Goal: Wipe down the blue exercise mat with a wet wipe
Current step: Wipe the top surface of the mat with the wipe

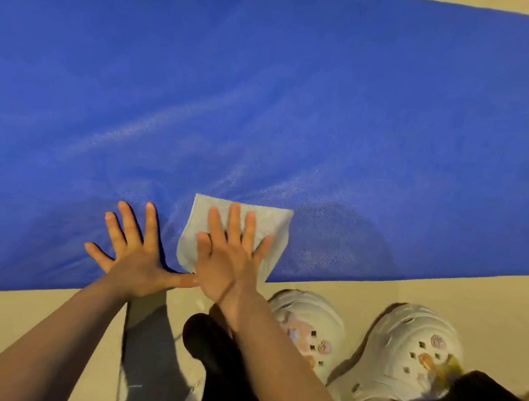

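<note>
Fingers (233, 220) of my right hand (230, 261) lie straight and spread, pressing the wet wipe (267, 229) flat near the mat's (265, 89) front edge; my left hand (132, 253) braces beside it, gripping nothing (mid-wipe, I judge). Next: push outward across the dry blue.

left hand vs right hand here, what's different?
The right hand presses flat on the wet wipe; the left hand rests bare on the blue mat. The left hand's fingers are splayed wide, the right hand's closer together. The left hand sits left of the wipe, its thumb reaching toward the right hand. Both are open, palms down, near the mat's near edge.
</note>
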